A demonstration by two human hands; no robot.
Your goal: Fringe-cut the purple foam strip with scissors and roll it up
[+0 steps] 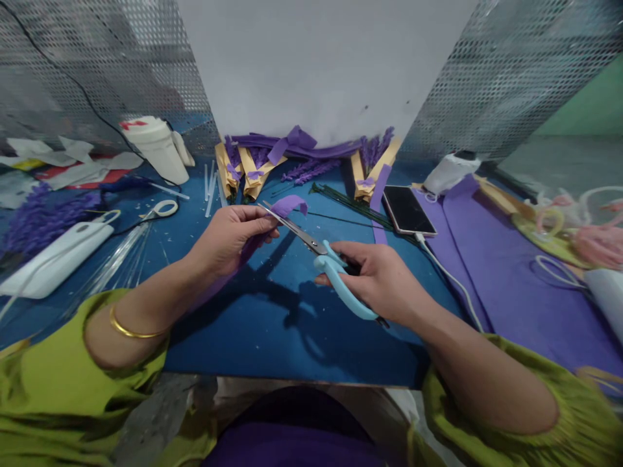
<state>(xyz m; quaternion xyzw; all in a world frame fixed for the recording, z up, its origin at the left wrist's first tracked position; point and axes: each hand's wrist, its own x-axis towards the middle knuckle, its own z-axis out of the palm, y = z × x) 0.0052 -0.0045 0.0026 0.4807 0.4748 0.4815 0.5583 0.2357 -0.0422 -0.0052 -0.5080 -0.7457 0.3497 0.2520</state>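
Green sleeves (pixel 63 370) flank the blue surface (pixel 219 353). Between them, the right hand (pixel 387 279) is closed around the handles of the scissors (pixel 348 292); left of the scissors, the left hand (pixel 236 237) pinches a purple strip (pixel 291 205) at the blades. Beyond the scissors lie paper-wrapped purple flowers (pixel 253 185).

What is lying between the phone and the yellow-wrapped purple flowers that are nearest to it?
A purple strip lies between the phone and those yellow-wrapped flowers, as the head view shows.
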